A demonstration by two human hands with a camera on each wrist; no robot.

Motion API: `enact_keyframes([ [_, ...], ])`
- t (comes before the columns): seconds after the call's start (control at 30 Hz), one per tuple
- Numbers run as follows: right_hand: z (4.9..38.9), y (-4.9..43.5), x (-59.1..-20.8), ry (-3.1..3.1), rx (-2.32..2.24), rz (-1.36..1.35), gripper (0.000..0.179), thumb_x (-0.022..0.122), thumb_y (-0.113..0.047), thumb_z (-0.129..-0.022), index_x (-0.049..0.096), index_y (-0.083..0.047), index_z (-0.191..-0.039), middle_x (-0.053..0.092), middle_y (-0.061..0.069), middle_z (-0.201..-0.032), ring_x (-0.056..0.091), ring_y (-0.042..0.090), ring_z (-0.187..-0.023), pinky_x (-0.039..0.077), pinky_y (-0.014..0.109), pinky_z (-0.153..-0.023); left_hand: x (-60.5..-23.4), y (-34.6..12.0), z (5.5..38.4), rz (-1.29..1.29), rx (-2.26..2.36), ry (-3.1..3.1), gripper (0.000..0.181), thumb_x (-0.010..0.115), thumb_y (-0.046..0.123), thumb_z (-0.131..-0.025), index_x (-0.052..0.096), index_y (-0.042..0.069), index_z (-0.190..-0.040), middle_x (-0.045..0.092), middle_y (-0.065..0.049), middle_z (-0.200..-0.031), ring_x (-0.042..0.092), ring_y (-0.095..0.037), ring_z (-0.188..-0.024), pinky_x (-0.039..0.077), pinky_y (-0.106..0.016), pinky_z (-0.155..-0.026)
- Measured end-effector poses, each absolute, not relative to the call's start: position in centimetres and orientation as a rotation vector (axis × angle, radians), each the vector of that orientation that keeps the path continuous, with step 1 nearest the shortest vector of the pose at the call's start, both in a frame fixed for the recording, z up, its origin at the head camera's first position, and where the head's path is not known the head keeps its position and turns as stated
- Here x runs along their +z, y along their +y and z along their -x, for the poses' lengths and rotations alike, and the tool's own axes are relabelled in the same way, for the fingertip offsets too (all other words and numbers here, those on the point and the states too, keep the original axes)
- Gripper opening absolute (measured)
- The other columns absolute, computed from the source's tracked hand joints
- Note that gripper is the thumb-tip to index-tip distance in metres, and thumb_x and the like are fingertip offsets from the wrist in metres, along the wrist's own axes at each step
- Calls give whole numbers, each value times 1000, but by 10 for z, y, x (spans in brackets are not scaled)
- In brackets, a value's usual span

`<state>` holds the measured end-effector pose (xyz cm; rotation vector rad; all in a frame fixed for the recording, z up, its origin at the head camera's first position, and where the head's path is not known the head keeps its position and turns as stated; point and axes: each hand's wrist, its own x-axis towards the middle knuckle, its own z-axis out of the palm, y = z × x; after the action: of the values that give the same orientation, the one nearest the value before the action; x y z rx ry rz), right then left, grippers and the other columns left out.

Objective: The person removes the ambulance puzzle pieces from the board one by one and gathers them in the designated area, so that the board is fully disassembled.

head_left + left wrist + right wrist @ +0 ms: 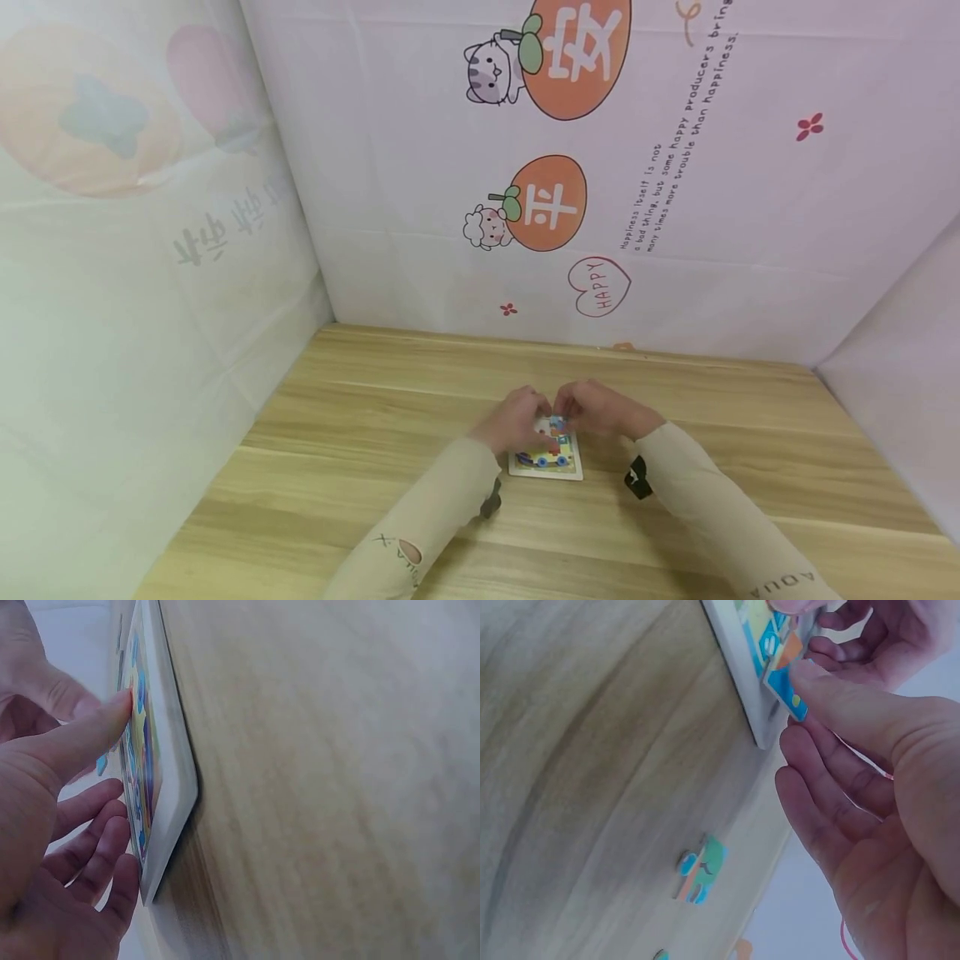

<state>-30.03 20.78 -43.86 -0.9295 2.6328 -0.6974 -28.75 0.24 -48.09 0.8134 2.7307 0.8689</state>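
Note:
A small jigsaw puzzle board [546, 475] with a pale border lies on the table, its picture showing a yellow vehicle with blue wheels. My right hand [600, 408] pinches a blue and orange puzzle piece [786, 688] between thumb and fingers, tilted over the board's far part. The left hand [517, 419] stays on the board's left side. In the left wrist view its thumb [112, 716] presses on the picture, while the other fingers [112, 832] lie loosely bent along the board. Both hands partly cover the puzzle in the head view.
On the wooden table [360, 442], a loose green, blue and orange puzzle piece [705, 870] lies apart from the board in the right wrist view. Another small piece [661, 955] shows at that view's bottom edge. Printed white sheets [420, 208] wall the table's back and sides.

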Motion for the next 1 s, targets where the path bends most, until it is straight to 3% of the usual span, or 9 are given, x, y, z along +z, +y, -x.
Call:
enact_keyframes([
  [0.27, 300, 210, -430, 2642, -679, 1017, 13, 68, 4, -97, 76, -5, -103, 78, 7, -101, 72, 14, -93, 63, 27, -85, -479, 3, 287, -789, 881, 2721, 60, 90, 38, -84, 68, 7, -130, 65, -2, -124, 59, -12, -109, 54, -25, -101],
  [0.77, 303, 220, -425, 2625, -699, 986, 11, 67, -3, -101, 74, -10, -96, 76, -1, -96, 69, 10, -91, 61, 26, -84, -480, 3, 287, -773, 858, 2735, 62, 91, 41, -82, 69, 8, -129, 65, -2, -125, 60, -13, -110, 54, -26, -101],
  [1.0, 301, 238, -420, 2640, -710, 897, 13, 65, -3, -102, 73, -11, -95, 74, -2, -91, 67, 16, -84, 57, 23, -74, -479, 3, 287, -785, 861, 2719, 59, 91, 41, -82, 70, 10, -128, 65, -2, -126, 61, -15, -115, 54, -30, -107],
])
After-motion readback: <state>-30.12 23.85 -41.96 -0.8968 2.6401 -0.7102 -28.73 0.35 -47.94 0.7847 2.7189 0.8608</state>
